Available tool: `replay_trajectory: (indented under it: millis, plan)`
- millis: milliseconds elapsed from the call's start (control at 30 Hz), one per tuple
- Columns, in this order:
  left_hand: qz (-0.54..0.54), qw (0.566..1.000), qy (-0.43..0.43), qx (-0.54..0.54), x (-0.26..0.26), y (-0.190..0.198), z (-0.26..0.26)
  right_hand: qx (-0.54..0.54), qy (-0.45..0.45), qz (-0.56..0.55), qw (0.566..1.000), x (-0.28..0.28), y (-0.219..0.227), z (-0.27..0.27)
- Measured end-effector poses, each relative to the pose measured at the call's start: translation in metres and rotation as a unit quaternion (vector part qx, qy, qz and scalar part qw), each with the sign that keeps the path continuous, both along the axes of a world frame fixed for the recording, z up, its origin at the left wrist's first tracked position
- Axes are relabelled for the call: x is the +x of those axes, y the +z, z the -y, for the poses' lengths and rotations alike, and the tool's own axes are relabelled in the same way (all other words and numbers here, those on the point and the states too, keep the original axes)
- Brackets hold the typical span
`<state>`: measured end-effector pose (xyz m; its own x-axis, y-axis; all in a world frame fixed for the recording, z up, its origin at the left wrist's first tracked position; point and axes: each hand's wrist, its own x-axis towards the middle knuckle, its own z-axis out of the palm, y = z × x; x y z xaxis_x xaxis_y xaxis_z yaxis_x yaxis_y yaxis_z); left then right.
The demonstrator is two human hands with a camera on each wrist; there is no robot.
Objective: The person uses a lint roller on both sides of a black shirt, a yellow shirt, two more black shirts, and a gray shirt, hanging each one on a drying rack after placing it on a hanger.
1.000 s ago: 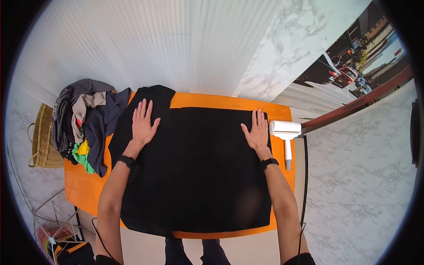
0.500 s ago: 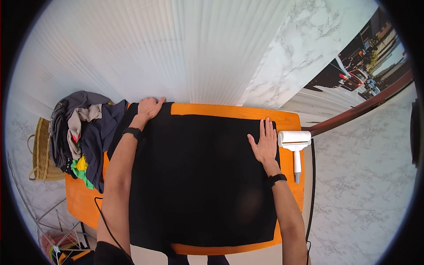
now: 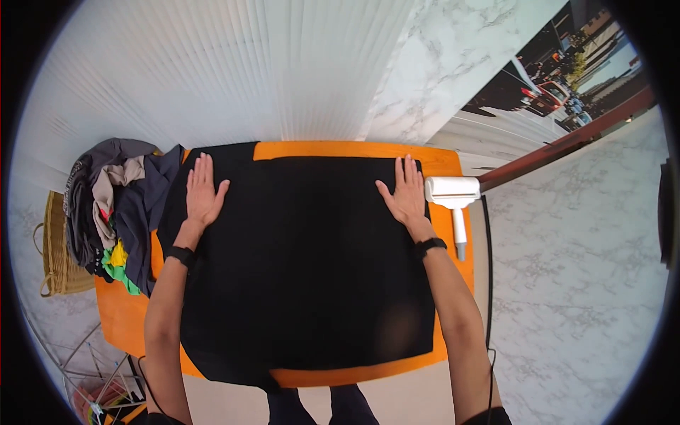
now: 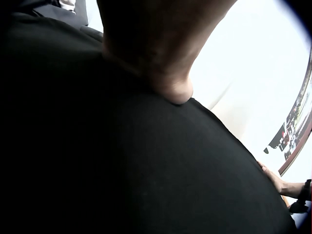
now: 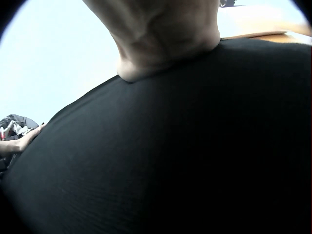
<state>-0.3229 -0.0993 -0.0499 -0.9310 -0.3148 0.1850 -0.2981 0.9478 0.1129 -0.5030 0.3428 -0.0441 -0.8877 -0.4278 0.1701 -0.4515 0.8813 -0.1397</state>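
Note:
A large black cloth garment (image 3: 304, 262) lies spread over the orange table (image 3: 122, 315), its front edge hanging past the table at the lower left. My left hand (image 3: 203, 197) rests flat near the garment's far left corner, fingers straight and pointing away, thumb out to the side. On the far right corner my right hand (image 3: 406, 197) lies palm down in the same way. Both wrist views show the heel of a hand (image 4: 170, 83) against the black fabric, with the fingers hidden. Neither hand grips anything.
Just right of the garment lies a white lint roller (image 3: 453, 190) with a grey handle tip. A heap of mixed clothes (image 3: 145, 202) covers the table's left end. Beyond it stands a wicker basket (image 3: 60, 255); a metal rack (image 3: 95, 368) is at lower left. A white wall (image 3: 212, 78) backs the table.
My left hand went to the garment's far left edge, fingers bent over it, then came back flat, farther left than before. The far left corner lies flatter. My right hand stays on its corner.

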Motion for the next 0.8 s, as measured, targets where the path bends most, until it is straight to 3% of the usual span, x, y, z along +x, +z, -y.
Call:
replay_trajectory:
  millis: [67,167,333,400,600,800]
  plan:
    - [-0.021,1.000,-0.001,-0.003,0.013,0.017,-0.014,-0.031,0.031,-0.010,0.999,0.009,0.008,-0.001]
    - [-0.029,0.997,-0.063,0.023,0.061,0.052,-0.062,-0.064,0.077,0.007,0.995,0.079,0.036,-0.009]
    - [0.024,0.997,-0.051,0.049,0.123,0.033,-0.102,-0.034,0.147,0.106,0.983,0.193,0.041,-0.033]
    - [0.070,0.997,-0.025,0.032,0.130,0.023,-0.105,-0.019,0.141,0.116,0.983,0.203,0.033,-0.046]
    - [0.077,0.997,-0.023,0.009,0.131,0.016,-0.103,0.023,0.061,0.099,0.993,0.213,0.022,-0.094]
    - [0.072,0.997,-0.023,0.003,0.131,0.013,-0.103,-0.009,0.108,0.111,0.988,0.229,0.033,-0.079]
